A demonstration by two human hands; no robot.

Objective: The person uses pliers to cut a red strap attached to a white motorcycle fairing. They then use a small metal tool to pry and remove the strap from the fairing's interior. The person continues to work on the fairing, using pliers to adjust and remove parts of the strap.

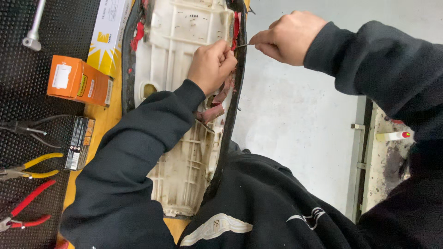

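Pinched shut, the left hand grips the black cover edge against the white seat pan at upper centre, while the right hand, just to its right, is closed on a thin metal tool whose tip meets the same edge beside the left knuckles. The pan lies upside down on the tabletop, running from the top of the frame down to the lap, with torn red lining showing along its right rim. As I judge it, the tool points toward the left fingers, so a slip off the edge could jab them; a hard pull could also tear the cover or the red lining further, and the pan hangs partly off the tabletop, so it may shift. At left, on the black mat, lie a socket wrench, yellow pliers and red pliers. An orange box, a yellow-and-white box and a small black box are all closed, so I cannot tell their contents.
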